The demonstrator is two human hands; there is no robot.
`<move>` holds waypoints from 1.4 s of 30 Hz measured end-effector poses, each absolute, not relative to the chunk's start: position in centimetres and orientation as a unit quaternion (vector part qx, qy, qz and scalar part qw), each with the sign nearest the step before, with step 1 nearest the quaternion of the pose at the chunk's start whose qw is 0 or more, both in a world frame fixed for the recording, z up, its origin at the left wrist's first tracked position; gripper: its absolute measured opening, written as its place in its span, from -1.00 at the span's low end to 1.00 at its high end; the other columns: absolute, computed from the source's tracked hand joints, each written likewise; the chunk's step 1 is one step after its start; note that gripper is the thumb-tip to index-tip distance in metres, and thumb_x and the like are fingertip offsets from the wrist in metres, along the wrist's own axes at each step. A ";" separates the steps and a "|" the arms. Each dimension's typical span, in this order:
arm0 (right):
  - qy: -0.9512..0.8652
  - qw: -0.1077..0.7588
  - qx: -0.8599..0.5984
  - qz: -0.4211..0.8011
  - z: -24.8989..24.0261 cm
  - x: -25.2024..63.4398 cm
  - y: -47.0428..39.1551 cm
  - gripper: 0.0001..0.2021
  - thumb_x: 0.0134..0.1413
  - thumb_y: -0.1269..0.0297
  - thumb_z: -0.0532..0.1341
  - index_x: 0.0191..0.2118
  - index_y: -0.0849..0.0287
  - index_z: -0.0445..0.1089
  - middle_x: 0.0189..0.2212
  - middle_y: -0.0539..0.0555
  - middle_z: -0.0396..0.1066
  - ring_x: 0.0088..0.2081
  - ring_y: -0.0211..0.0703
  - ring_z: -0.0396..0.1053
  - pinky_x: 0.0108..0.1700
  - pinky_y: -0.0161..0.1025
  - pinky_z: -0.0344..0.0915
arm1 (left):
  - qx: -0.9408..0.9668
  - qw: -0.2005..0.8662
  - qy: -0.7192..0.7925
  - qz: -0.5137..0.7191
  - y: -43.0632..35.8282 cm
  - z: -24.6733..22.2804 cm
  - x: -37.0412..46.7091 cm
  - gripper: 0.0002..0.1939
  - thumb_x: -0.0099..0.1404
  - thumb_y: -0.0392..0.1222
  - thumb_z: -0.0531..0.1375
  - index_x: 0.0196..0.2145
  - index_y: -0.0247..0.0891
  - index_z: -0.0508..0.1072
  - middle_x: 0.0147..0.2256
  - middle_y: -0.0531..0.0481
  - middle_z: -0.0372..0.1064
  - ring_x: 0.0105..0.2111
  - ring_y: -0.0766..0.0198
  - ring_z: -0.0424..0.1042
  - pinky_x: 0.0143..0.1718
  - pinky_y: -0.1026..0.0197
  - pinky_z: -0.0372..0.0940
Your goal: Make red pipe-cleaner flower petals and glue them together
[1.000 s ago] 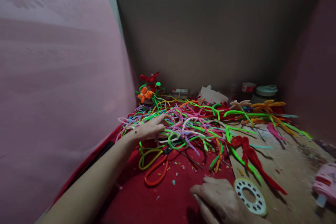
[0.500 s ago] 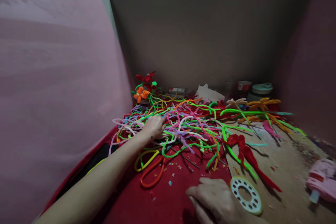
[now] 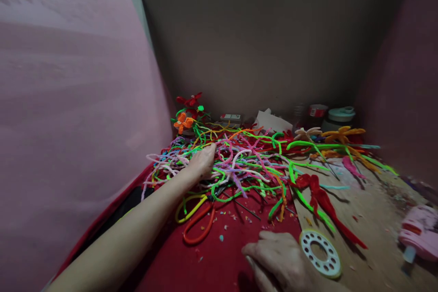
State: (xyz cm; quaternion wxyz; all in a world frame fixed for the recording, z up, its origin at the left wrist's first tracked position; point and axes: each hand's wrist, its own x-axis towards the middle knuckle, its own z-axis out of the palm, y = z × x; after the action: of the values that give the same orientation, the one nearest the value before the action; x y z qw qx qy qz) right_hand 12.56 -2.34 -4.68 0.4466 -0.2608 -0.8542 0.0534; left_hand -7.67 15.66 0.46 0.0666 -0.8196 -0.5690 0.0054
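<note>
Two bare hands in view. On the left hand, fingers turned down into a wide, tangled heap of thin, fuzzy chenille stems in pink, green, white, purple and orange. Hidden mostly behind the back of the hand, so not possible to say how far apart, or whether pinching any stem. On the right hand, low and nearer to the body, fingers loosely curled, close together and pointing to the left; palm side out of sight, so a hold on something impossible to confirm.

Just below the left wrist, a tool with one red and one yellow loop handle, with its dark end partly under the heap. Near to it, a thin dark stick, slanting, and small coloured scraps scattered.

Just beside the right hand, a flat white ring with round holes and a yellowish edge. Beyond the ring, a furry red bow with a long tail, next to a bright green stem. Farther to the right, a pink plastic device with a translucent stub.

Under all this, a tabletop, covered with red cloth at left and showing light brown surface at right. Behind the heap, an orange fuzzy flower below a red one, a piece of white paper, and a container with pale teal lid.
</note>
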 end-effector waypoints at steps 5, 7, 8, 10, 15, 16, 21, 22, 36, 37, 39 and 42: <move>-0.856 0.437 -0.267 0.068 -4.5 12.7 -2.6 -0.80 0.09 0.52 0.00 -0.34 0.23 0.34 -0.67 0.01 0.33 -0.61 -0.27 0.21 -0.53 -0.32 0.08 | -0.827 0.062 -0.559 0.010 16.0 0.3 -8.0 -0.60 0.00 -0.03 0.24 -0.20 -0.24 0.39 -0.16 -0.16 0.31 -0.18 0.08 0.39 -0.20 0.17 0.24; -0.856 0.437 -0.268 0.069 -4.3 12.7 -2.7 -0.80 0.09 0.52 0.00 -0.34 0.23 0.34 -0.66 0.02 0.33 -0.60 -0.27 0.22 -0.53 -0.32 0.08 | -0.822 0.070 -0.566 0.005 16.2 0.4 -8.0 -0.69 0.03 -0.02 0.21 -0.28 -0.24 0.43 -0.18 -0.16 0.31 -0.25 0.09 0.41 -0.26 0.17 0.25; -0.856 0.437 -0.268 0.068 -4.3 12.7 -2.7 -0.81 0.10 0.52 0.00 -0.34 0.23 0.34 -0.66 0.02 0.33 -0.60 -0.27 0.22 -0.53 -0.32 0.07 | -0.816 0.077 -0.572 -0.002 16.4 0.5 -8.1 -0.74 0.09 -0.05 0.17 -0.30 -0.24 0.44 -0.20 -0.16 0.32 -0.26 0.10 0.41 -0.28 0.18 0.25; -0.856 0.436 -0.270 0.066 -4.2 12.7 -2.6 -0.81 0.10 0.50 0.00 -0.36 0.23 0.34 -0.67 0.02 0.32 -0.61 -0.27 0.21 -0.54 -0.32 0.05 | -0.802 0.093 -0.589 -0.026 16.7 0.9 -8.3 -0.76 0.19 -0.15 0.05 -0.27 -0.23 0.45 -0.20 -0.15 0.34 -0.25 0.15 0.41 -0.28 0.21 0.24; -0.854 0.443 -0.264 0.061 -4.3 12.6 -2.5 -0.80 0.10 0.50 -0.01 -0.35 0.23 0.35 -0.69 0.00 0.31 -0.63 -0.28 0.18 -0.55 -0.32 0.03 | -0.785 0.095 -0.609 -0.062 17.5 2.2 -9.3 -0.74 0.20 -0.20 0.02 -0.23 -0.20 0.46 -0.28 -0.05 0.45 -0.26 0.21 0.41 -0.29 0.29 0.21; -0.853 0.446 -0.263 0.061 -4.3 12.6 -2.5 -0.80 0.10 0.50 -0.01 -0.35 0.23 0.35 -0.68 0.01 0.32 -0.63 -0.27 0.19 -0.54 -0.32 0.04 | -0.785 0.094 -0.609 -0.063 17.5 2.3 -9.4 -0.74 0.20 -0.20 0.01 -0.23 -0.20 0.46 -0.28 -0.05 0.46 -0.27 0.22 0.42 -0.30 0.29 0.21; -0.847 0.453 -0.268 0.073 -4.6 12.6 -2.5 -0.80 0.07 0.52 0.01 -0.36 0.24 0.37 -0.67 0.02 0.34 -0.62 -0.26 0.20 -0.53 -0.31 0.05 | -0.809 0.096 -0.578 -0.044 16.3 2.2 -9.6 -0.73 0.22 -0.20 -0.02 -0.27 -0.20 0.45 -0.29 -0.06 0.46 -0.30 0.21 0.41 -0.35 0.28 0.18; -0.846 0.456 -0.267 0.070 -4.6 12.6 -2.5 -0.80 0.06 0.52 0.01 -0.37 0.24 0.37 -0.68 0.01 0.33 -0.63 -0.26 0.18 -0.55 -0.31 0.03 | -0.820 0.092 -0.564 -0.030 16.0 2.0 -9.6 -0.75 0.21 -0.17 0.00 -0.30 -0.20 0.45 -0.31 -0.06 0.46 -0.32 0.21 0.41 -0.36 0.28 0.18; -0.855 0.443 -0.262 0.060 -5.3 12.7 -2.1 -0.80 0.07 0.52 0.01 -0.37 0.24 0.37 -0.67 0.02 0.35 -0.63 -0.26 0.20 -0.55 -0.31 0.06 | -0.818 0.079 -0.565 0.073 14.7 1.0 -9.2 -0.52 0.04 0.18 0.15 -0.25 -0.27 0.42 -0.31 -0.23 0.45 -0.27 0.01 0.44 -0.31 0.16 0.27; -0.854 0.445 -0.263 0.057 -5.4 12.7 -2.1 -0.80 0.07 0.52 0.01 -0.37 0.24 0.37 -0.67 0.02 0.35 -0.63 -0.26 0.20 -0.55 -0.31 0.06 | -0.810 0.079 -0.576 0.075 15.0 1.0 -9.0 -0.52 0.02 0.16 0.17 -0.25 -0.28 0.42 -0.30 -0.25 0.45 -0.26 -0.02 0.44 -0.31 0.15 0.27; -0.853 0.447 -0.265 0.047 -5.4 12.7 -2.1 -0.80 0.08 0.52 0.01 -0.37 0.23 0.37 -0.68 0.01 0.34 -0.63 -0.27 0.21 -0.55 -0.31 0.05 | -0.793 0.079 -0.599 0.072 15.6 1.0 -8.7 -0.57 0.07 0.07 0.16 -0.21 -0.33 0.41 -0.27 -0.30 0.45 -0.22 -0.03 0.44 -0.28 0.15 0.28; -0.855 0.441 -0.270 0.031 -5.1 12.6 -2.1 -0.78 0.12 0.48 -0.01 -0.38 0.22 0.37 -0.71 -0.01 0.31 -0.65 -0.28 0.19 -0.57 -0.32 0.03 | -0.774 0.079 -0.626 0.056 16.6 1.0 -8.2 -0.62 0.17 -0.10 0.08 -0.12 -0.38 0.38 -0.19 -0.35 0.43 -0.16 0.01 0.43 -0.22 0.15 0.28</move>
State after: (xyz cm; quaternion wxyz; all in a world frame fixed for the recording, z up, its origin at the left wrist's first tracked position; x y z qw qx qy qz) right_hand 12.61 -2.08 -5.14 0.4413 -0.2696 -0.8553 0.0313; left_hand -8.17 16.64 1.03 0.0789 -0.7741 -0.6257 0.0556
